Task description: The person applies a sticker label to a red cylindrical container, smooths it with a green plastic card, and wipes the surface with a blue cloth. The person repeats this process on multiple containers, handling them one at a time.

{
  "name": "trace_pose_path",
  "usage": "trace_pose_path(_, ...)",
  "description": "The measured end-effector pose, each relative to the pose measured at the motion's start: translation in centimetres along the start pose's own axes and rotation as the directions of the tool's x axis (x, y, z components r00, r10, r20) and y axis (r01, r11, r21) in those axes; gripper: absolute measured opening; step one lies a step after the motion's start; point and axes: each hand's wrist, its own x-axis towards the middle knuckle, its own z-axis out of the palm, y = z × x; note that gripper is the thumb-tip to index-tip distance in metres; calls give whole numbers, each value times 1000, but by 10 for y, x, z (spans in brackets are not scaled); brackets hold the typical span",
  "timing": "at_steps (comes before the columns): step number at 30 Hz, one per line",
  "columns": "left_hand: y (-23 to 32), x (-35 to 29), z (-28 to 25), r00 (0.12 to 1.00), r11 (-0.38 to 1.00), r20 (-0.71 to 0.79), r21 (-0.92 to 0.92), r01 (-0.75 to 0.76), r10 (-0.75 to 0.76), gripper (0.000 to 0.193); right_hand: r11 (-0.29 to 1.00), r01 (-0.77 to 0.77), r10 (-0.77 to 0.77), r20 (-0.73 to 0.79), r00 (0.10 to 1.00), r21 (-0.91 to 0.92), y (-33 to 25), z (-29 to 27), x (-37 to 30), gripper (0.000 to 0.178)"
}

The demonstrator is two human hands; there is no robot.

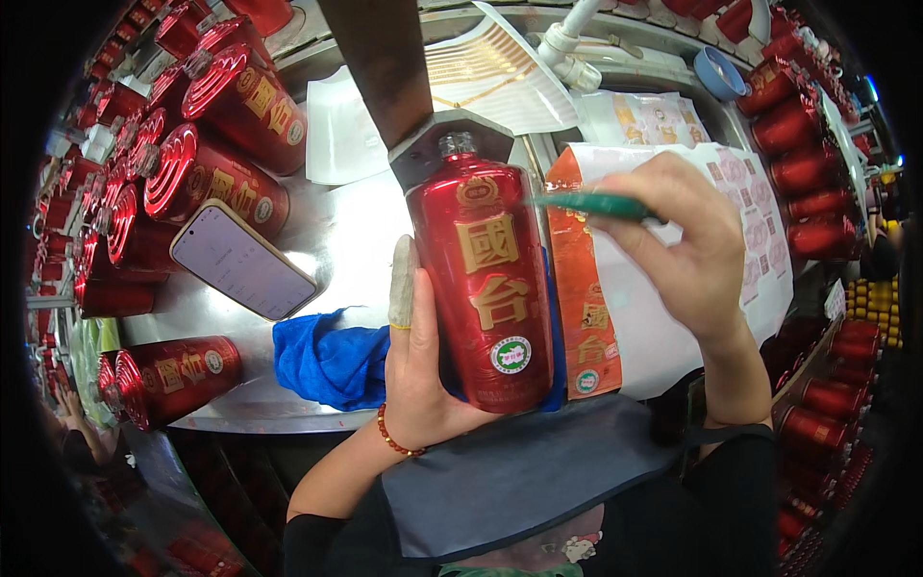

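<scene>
Leftmost on my side, red bottles (231,188) crowd the metal counter (361,240), one more red bottle (178,380) lying nearer me, and then come a phone (240,260) with its screen lit and a crumpled blue cloth (332,361). Next, my left hand (428,394), a grey cover on one fingertip, grasps the big red bottle (486,288) low down, fingers along its left side, its neck pointing away from me. Just right of it, above an orange-red sheet (577,279), my right hand (687,231) grips a green-handled tool (601,204), its blurred tip at the bottle's upper right edge, whether touching I can't tell, with a white printed sheet (663,356) beneath.
</scene>
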Motion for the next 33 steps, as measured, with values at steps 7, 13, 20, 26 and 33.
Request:
trace_pose_path(7,-5,-6,4,999,997,23,-70,33,-32,145,951,-280,287,-37,957,128,11,11,-21,27)
trace_pose_path(13,-8,-5,2,1000,998,25,-67,15,-14,146,951,-196,186,64,980,241,-10,11,-33,22)
trace_pose_path(20,-11,-7,5,1000,999,-3,-32,-8,8,145,959,-157,133,117,984,237,-9,9,-34,23)
trace_pose_path(26,-10,-6,2,999,998,52,-59,6,-3,150,962,-134,122,63,991,239,-2,7,-30,23)
trace_pose_path(33,-10,-3,6,999,998,-17,-57,-33,32,144,982,187,-187,-44,981,-21,3,10,-31,27)
